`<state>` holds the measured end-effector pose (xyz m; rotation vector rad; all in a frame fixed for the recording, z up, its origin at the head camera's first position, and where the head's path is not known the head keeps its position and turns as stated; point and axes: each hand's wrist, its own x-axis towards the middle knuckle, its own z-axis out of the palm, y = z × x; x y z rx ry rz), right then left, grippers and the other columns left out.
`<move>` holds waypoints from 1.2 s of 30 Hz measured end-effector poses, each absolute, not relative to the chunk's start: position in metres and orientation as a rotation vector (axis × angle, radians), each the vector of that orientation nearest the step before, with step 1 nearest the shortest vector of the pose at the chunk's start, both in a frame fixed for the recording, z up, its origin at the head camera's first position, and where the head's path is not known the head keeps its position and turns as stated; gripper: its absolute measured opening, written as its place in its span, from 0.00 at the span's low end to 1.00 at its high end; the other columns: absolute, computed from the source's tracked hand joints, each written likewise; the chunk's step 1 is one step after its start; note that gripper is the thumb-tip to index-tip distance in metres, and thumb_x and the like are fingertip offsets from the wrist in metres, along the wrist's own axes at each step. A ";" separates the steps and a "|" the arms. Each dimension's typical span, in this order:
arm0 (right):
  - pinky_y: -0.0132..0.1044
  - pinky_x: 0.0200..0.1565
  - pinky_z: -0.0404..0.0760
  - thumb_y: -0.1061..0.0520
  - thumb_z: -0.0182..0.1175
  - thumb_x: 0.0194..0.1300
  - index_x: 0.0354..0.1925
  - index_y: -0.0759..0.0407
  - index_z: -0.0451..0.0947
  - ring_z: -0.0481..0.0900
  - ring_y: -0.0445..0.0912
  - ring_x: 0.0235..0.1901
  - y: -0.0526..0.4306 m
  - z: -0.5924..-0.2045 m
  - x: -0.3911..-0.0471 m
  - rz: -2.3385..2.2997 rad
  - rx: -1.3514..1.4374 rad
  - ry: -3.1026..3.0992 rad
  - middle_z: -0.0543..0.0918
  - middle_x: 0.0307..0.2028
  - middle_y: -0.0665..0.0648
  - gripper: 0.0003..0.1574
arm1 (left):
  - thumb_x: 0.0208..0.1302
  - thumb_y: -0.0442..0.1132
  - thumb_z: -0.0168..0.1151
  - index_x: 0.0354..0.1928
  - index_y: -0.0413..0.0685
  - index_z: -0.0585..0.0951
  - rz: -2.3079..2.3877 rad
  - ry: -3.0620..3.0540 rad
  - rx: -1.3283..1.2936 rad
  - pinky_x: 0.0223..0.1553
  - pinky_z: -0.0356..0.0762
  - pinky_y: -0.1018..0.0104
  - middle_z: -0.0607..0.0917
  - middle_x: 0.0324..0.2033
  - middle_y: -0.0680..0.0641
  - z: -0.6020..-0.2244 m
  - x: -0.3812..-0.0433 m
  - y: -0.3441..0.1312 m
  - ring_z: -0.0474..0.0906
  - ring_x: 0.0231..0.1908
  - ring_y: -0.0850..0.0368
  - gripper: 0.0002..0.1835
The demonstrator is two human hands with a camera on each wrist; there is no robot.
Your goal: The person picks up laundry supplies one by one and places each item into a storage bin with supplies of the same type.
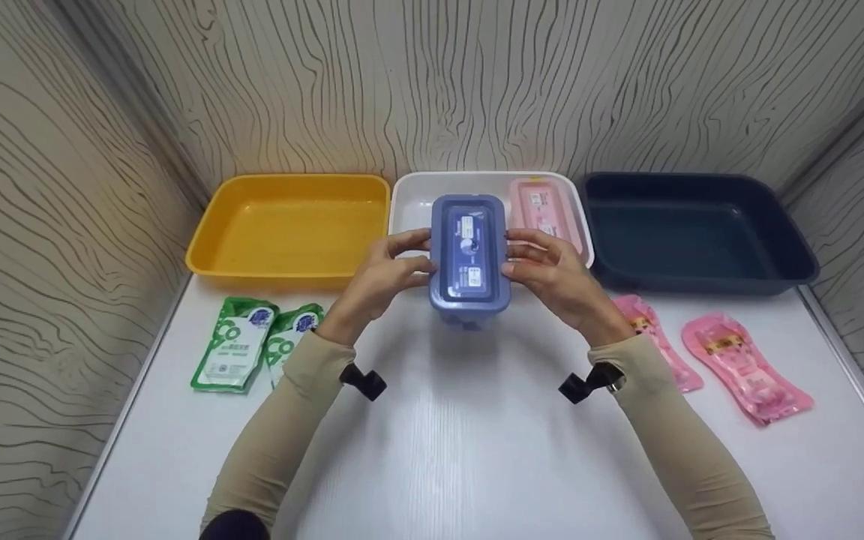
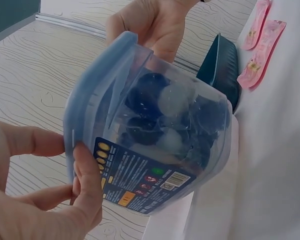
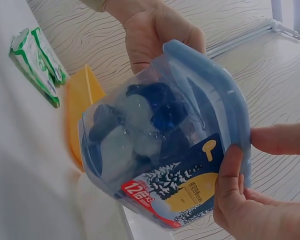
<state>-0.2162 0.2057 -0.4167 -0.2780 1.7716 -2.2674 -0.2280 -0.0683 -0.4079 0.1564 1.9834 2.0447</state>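
The left hand (image 1: 378,279) and right hand (image 1: 561,280) pinched both sides of a clear blue-lidded tub (image 1: 469,253) near the white tray (image 1: 412,213).

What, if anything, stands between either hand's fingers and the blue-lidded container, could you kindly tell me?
Nothing visible does: the left hand and right hand hold the blue-lidded container directly, at opposite sides of its lid. The pink container in the white tray lies beyond, not in the way.

walls (image 1: 477,82): pale, wavy wood-grain ptn | tbl (image 1: 462,450): wht | corner trim (image 1: 128,97): gry
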 end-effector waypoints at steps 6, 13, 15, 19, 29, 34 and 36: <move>0.33 0.57 0.85 0.72 0.63 0.68 0.69 0.66 0.69 0.82 0.46 0.52 0.205 -0.416 -0.224 -2.293 -0.184 1.719 0.83 0.51 0.58 0.34 | 0.61 0.27 0.64 0.76 0.38 0.73 2.063 1.953 0.201 0.59 0.85 0.61 0.75 0.64 0.39 -0.409 -0.236 -0.066 0.77 0.54 0.48 0.37; 0.32 0.52 0.85 0.79 0.57 0.65 0.67 0.66 0.70 0.80 0.45 0.50 0.201 -0.419 -0.232 -2.361 -0.141 1.668 0.82 0.48 0.57 0.33 | 0.59 0.24 0.62 0.78 0.39 0.71 2.060 1.932 0.202 0.62 0.82 0.59 0.76 0.66 0.39 -0.410 -0.247 -0.062 0.75 0.57 0.47 0.40; 0.31 0.51 0.84 0.79 0.56 0.65 0.67 0.66 0.70 0.79 0.45 0.49 0.201 -0.419 -0.233 -2.369 -0.129 1.667 0.82 0.47 0.56 0.33 | 0.59 0.24 0.62 0.78 0.40 0.71 2.040 1.948 0.185 0.63 0.82 0.59 0.76 0.66 0.39 -0.409 -0.249 -0.061 0.76 0.57 0.47 0.40; 0.31 0.49 0.83 0.79 0.54 0.66 0.68 0.66 0.69 0.80 0.45 0.48 0.202 -0.419 -0.235 -2.359 -0.095 1.696 0.82 0.47 0.55 0.34 | 0.60 0.24 0.62 0.78 0.39 0.70 2.025 1.944 0.156 0.64 0.83 0.58 0.77 0.66 0.39 -0.408 -0.252 -0.058 0.77 0.56 0.47 0.40; 0.35 0.45 0.84 0.76 0.53 0.69 0.70 0.65 0.68 0.82 0.46 0.45 0.206 -0.412 -0.247 -2.291 -0.049 1.758 0.81 0.49 0.56 0.33 | 0.65 0.25 0.60 0.74 0.39 0.74 2.063 1.840 0.041 0.65 0.83 0.48 0.80 0.60 0.40 -0.400 -0.269 -0.055 0.81 0.51 0.48 0.33; 0.37 0.49 0.85 0.75 0.54 0.70 0.72 0.63 0.68 0.81 0.48 0.49 0.209 -0.409 -0.253 -2.265 -0.009 1.734 0.82 0.53 0.58 0.34 | 0.68 0.26 0.58 0.73 0.41 0.75 2.055 1.796 -0.030 0.65 0.82 0.48 0.84 0.60 0.40 -0.398 -0.277 -0.055 0.83 0.50 0.48 0.30; 0.38 0.50 0.85 0.75 0.54 0.70 0.72 0.63 0.67 0.81 0.49 0.50 0.210 -0.408 -0.255 -2.261 -0.001 1.724 0.81 0.54 0.59 0.34 | 0.68 0.26 0.59 0.72 0.41 0.75 2.054 1.792 -0.051 0.65 0.83 0.49 0.84 0.60 0.40 -0.399 -0.281 -0.055 0.83 0.49 0.47 0.30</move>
